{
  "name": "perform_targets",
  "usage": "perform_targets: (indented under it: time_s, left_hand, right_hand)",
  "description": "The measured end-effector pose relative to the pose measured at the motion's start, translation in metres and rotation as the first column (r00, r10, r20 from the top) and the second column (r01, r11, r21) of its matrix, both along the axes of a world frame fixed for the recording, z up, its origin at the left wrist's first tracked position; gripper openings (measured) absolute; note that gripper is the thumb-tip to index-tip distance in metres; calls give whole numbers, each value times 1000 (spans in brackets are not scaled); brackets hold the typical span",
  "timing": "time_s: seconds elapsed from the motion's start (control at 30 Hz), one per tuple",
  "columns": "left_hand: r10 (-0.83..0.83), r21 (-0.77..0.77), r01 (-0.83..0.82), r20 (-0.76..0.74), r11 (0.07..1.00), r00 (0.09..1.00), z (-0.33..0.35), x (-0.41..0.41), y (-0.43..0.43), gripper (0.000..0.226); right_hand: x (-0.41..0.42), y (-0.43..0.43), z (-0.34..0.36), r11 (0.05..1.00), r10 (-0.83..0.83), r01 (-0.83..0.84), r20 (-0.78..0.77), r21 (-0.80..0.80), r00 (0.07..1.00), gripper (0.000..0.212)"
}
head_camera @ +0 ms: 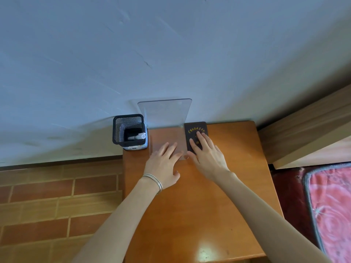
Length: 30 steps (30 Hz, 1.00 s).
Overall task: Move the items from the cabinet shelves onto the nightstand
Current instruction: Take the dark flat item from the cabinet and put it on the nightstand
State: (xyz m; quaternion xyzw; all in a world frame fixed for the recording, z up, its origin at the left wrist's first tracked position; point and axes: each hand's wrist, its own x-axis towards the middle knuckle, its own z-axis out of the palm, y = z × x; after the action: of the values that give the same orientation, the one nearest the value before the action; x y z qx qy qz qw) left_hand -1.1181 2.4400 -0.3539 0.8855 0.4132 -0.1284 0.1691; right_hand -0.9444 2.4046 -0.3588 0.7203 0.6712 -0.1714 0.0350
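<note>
The right hand (207, 156) lies flat on a dark booklet (195, 128) with gold lettering, fingers straight and slightly spread, pressing down and not pinching anything. Under those fingertips the booklet rests on the nightstand (218, 205), its far edge close to the wall (133, 54) and its left edge touching or overlapping the clear acrylic stand (165, 112); I cannot tell which. The left hand (163, 164), just beside the right, is also flat, its fingers straight and close together on the stand's horizontal base plate, thumb out to the side, holding nothing. That press looks meant to keep the light, slippery plate from sliding while the right hand nudges the booklet square against it. The stand's upright leaf rises beyond the left fingertips, close to the wall, probably so it can act as a backstop for whatever gets lined up there. Further left of the left hand, a black mesh pen holder (121, 128) with a marker (136, 137) inside sits on a small white box (136, 147) at the nightstand's corner. These things appear to be already on the nightstand, so this reads as tidying a placement, not carrying; the cabinet shelves are out of view, so how much is left to move cannot be judged
</note>
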Motion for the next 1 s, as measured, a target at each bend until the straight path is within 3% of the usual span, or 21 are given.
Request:
perform_targets:
  time_s: [0.2, 0.33, 0.5, 0.63, 0.8, 1.0]
  left_hand:
    - [-13, -14, 12, -21, 1000, 1000, 7, 3, 7, 58]
    - [-49, -6, 49, -69, 999, 996, 38, 4, 15, 53]
    - [-137, 159, 114, 145, 981, 980, 125, 12, 21, 47]
    - [-249, 279, 177, 249, 944, 936, 213, 40, 10, 49]
    - [-467, 369, 346, 317, 862, 825, 311, 86, -19, 52]
    - [-739, 447, 591, 345, 671, 578, 391, 132, -67, 55]
  right_hand:
    - [4, 1, 4, 993, 52, -55, -22, -108, 998, 60]
    - [13, -1, 36, 994, 88, -93, -84, -57, 993, 54]
    - [32, -17, 134, 993, 97, -94, -48, 72, 994, 50]
    - [61, -55, 223, 976, -1, -7, 39, 217, 999, 45]
    - [87, -120, 331, 960, -183, 148, 132, 238, 974, 57]
    - [71, -227, 417, 826, -493, 404, 156, 393, 856, 53]
